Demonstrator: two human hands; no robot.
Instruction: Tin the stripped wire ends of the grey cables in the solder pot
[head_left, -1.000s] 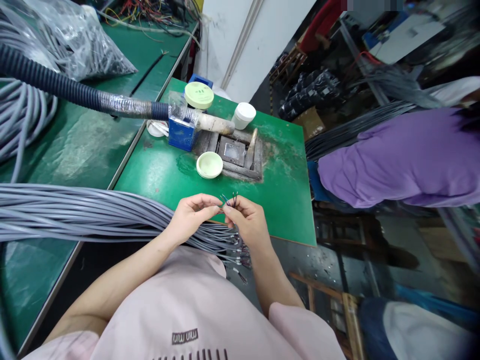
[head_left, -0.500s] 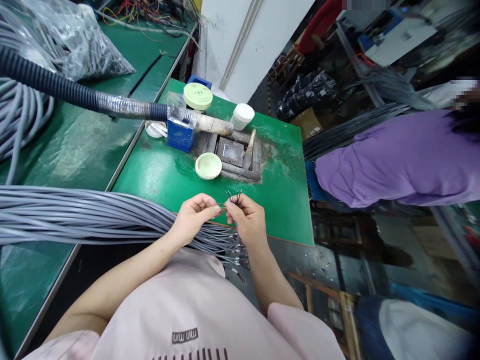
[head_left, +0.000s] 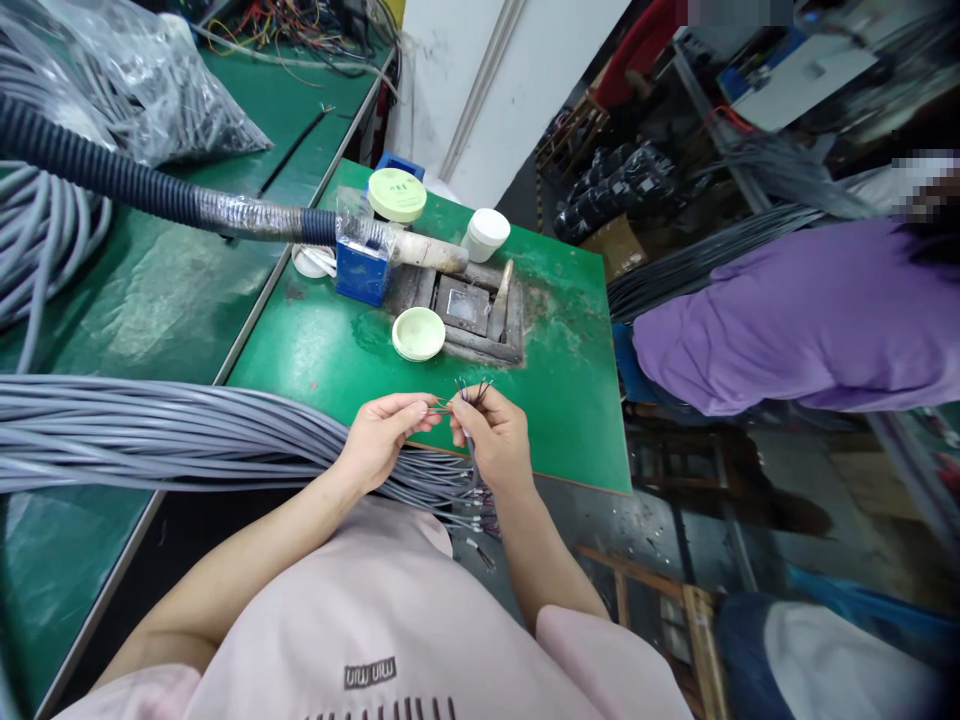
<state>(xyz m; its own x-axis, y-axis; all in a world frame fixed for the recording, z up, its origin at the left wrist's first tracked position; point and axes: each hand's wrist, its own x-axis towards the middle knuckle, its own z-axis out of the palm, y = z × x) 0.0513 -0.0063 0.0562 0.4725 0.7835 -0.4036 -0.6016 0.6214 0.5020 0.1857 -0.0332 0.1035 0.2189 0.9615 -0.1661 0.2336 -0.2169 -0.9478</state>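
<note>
Red wires (head_left: 441,410) at frame centre are being pinched by the left hand (head_left: 377,438), the right hand (head_left: 500,440) gripping darker wires (head_left: 484,391), both hands' fingers (head_left: 409,415) closed.

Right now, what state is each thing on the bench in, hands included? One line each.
Left hand: fingers pinching thin wires
Right hand: fingers closed on the same group
Thin wires: separated, some fanned out above the right hand
Gray cable bundle: loose lengths lying together
Pale green dish: open side up
White jar: upright, lidded
Ribbed hose: taped near its end
Plastic bag: filled
</note>
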